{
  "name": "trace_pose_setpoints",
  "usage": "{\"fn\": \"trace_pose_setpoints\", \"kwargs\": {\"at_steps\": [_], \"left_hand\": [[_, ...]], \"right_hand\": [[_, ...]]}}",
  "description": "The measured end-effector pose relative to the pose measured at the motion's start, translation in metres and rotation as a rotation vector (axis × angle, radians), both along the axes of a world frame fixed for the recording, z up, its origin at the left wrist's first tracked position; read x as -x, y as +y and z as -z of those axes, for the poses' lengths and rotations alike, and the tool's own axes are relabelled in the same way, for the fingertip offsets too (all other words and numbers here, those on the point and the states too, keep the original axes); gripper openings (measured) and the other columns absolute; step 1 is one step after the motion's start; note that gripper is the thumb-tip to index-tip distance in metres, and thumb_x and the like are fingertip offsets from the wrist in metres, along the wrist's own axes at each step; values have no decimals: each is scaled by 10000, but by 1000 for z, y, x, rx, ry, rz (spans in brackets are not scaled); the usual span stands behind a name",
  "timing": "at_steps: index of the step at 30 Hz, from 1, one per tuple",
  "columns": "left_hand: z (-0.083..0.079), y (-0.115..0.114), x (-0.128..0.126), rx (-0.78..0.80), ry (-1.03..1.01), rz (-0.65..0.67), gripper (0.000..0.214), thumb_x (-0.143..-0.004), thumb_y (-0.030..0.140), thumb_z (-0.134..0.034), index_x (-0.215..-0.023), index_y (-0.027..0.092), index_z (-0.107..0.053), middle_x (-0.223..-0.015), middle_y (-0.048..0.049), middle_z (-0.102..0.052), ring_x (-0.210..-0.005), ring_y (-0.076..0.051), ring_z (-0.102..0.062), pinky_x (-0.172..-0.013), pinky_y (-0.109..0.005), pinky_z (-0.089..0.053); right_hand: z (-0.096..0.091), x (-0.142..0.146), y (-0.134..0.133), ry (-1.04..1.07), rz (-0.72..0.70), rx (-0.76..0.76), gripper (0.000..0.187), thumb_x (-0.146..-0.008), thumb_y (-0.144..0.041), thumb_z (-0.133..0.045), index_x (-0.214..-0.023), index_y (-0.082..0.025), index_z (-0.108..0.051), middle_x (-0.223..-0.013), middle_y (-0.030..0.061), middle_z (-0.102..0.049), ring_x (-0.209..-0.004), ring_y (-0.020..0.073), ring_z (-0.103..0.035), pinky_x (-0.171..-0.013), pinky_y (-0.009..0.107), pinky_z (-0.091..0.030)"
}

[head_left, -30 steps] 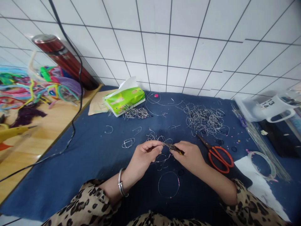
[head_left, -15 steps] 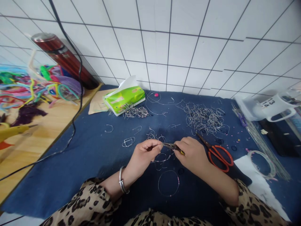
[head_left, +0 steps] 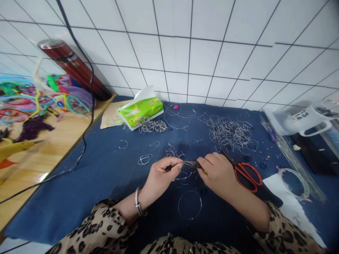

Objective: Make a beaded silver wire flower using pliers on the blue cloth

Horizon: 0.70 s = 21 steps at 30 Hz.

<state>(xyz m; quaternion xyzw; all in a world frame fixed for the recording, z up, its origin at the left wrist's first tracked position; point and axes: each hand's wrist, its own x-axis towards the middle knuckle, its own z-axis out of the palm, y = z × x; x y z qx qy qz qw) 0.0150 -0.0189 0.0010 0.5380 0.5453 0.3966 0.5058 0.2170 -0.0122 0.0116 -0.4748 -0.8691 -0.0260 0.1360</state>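
Your right hand (head_left: 218, 173) grips pliers (head_left: 194, 164), mid-cloth (head_left: 106, 176); left hand (head_left: 162, 176), thumb and finger pressed together, meets their tips, contents unclear. Scissors (head_left: 239, 165) crowd right forearm, wire heap (head_left: 230, 134) beyond. Cloth runs left to wood table (head_left: 57, 135).

White mug (head_left: 311, 123) at right edge of frame: black numbers (head_left: 304, 114), "13" on top, "14" under it, both tipped sideways. Green tissue pack (head_left: 145, 112), left of middle: small red marks, too blurry to read.
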Motion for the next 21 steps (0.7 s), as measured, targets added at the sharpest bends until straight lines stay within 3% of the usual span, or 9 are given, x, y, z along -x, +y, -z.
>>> {"fn": "trace_pose_setpoints", "kwargs": {"at_steps": [21], "left_hand": [[0,1,3,46,-53,55,147,-788,297,-598,-795,159,-649,-614,10,-539,-482,-70,-441,-460,-183,-364]], "right_hand": [[-3,1,-1,-42,-19,-12,157,-848,-237,-481,-902,-174,-614,-727,39,-534,-728,173,-420,-651,320,-289]]}}
